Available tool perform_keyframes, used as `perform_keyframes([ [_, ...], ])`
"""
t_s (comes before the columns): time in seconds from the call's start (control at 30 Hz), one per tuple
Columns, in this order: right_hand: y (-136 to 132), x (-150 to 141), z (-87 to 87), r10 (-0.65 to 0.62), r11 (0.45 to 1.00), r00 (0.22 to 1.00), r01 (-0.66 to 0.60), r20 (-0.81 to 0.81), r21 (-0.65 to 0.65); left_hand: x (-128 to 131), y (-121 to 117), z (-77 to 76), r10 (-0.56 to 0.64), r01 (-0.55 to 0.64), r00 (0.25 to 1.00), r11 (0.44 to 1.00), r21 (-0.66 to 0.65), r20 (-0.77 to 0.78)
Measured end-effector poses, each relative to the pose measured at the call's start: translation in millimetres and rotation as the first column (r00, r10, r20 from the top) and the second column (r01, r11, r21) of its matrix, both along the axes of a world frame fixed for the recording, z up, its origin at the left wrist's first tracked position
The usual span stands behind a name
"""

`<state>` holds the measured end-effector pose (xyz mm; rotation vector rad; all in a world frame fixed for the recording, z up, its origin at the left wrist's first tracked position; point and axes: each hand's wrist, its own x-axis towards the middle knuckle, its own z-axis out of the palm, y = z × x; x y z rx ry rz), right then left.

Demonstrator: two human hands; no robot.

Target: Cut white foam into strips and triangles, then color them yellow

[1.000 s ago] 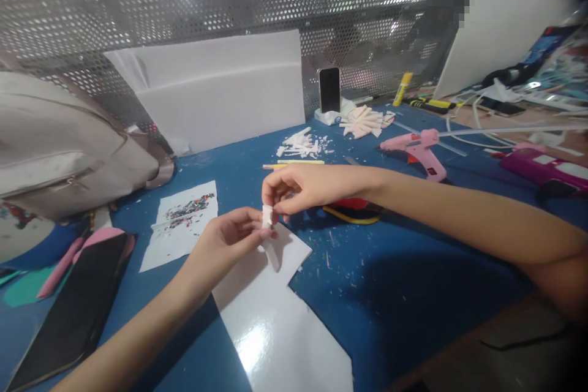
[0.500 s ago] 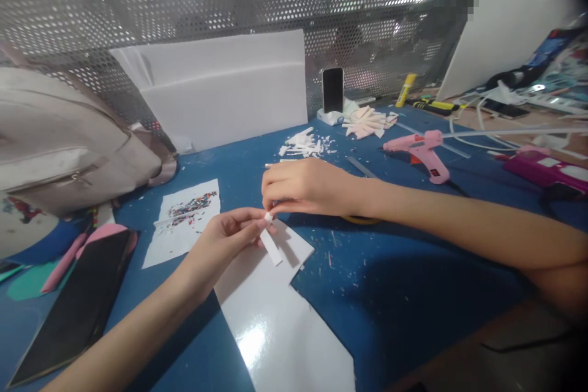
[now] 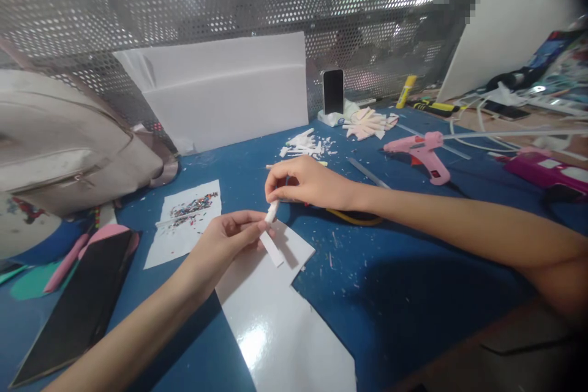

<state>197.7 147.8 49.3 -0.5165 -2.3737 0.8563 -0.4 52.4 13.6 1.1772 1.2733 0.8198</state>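
Observation:
My left hand [image 3: 229, 237] pinches a narrow white strip [image 3: 272, 251] between thumb and fingers, its lower end slanting down to the right. From above, my right hand [image 3: 305, 184] grips the top of a short white length [image 3: 272, 211] that rises from the left fingertips. Whether this is the strip's own upper end or a separate piece, I cannot tell. Both hands are above the far end of a glossy white board [image 3: 294, 324] with a notched right edge. Behind my right wrist lies a yellow-orange handle [image 3: 353, 218], partly hidden.
White scraps [image 3: 305, 144] and a fan of pale strips [image 3: 367, 122] lie at the back, near a propped phone [image 3: 333, 92]. A pink glue gun [image 3: 425, 153] rests to the right. Paper with colourful bits [image 3: 184, 223], a black flat case [image 3: 76, 306] and a bag [image 3: 68, 141] are left.
My right hand has lifted slightly from the left fingertips, and a longer white length now shows between the two hands. The left hand has stayed nearly in place.

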Motion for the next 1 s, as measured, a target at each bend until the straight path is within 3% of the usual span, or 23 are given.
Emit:
perform_keyframes([
  [0.1,11,1,0.2,-0.046,0.990,0.997,0.036,-0.065,-0.138,-1,-1,-3.8,0.007,-0.007,1.000,1.000,0.005,-0.013],
  [0.17,27,6,-0.1,-0.087,0.989,0.995,0.080,-0.048,-0.121,0,-1,-4.3,0.015,-0.014,1.000,0.999,0.031,-0.026],
  [0.3,66,29,-4.5,-0.309,0.944,0.951,0.305,0.018,0.125,3,0,-0.7,0.033,-0.025,0.997,0.993,0.114,-0.064],
  [0.4,82,42,-6.4,-0.378,0.900,0.925,0.361,0.027,0.245,5,1,2.3,0.043,-0.026,0.995,0.984,0.177,-0.089],
  [0.5,68,38,-0.9,-0.307,0.914,0.948,0.271,0.078,0.303,5,1,2.7,0.054,-0.031,0.993,0.976,0.216,-0.103],
  [0.6,33,22,10.0,-0.061,0.964,0.986,0.018,0.155,0.265,5,0,1.7,0.069,-0.042,0.991,0.972,0.233,-0.112],
  [0.67,9,12,15.7,0.044,0.949,0.974,-0.111,0.223,0.296,5,0,1.4,0.073,-0.043,0.991,0.970,0.240,-0.116],
  [0.8,-16,5,17.3,-0.051,0.911,0.952,-0.080,0.302,0.405,6,0,2.3,0.091,-0.057,0.988,0.965,0.256,-0.124],
  [1.0,-8,7,10.7,-0.089,0.943,0.974,0.016,0.207,0.333,4,-2,3.6,0.130,-0.092,0.983,0.959,0.267,-0.129],
])
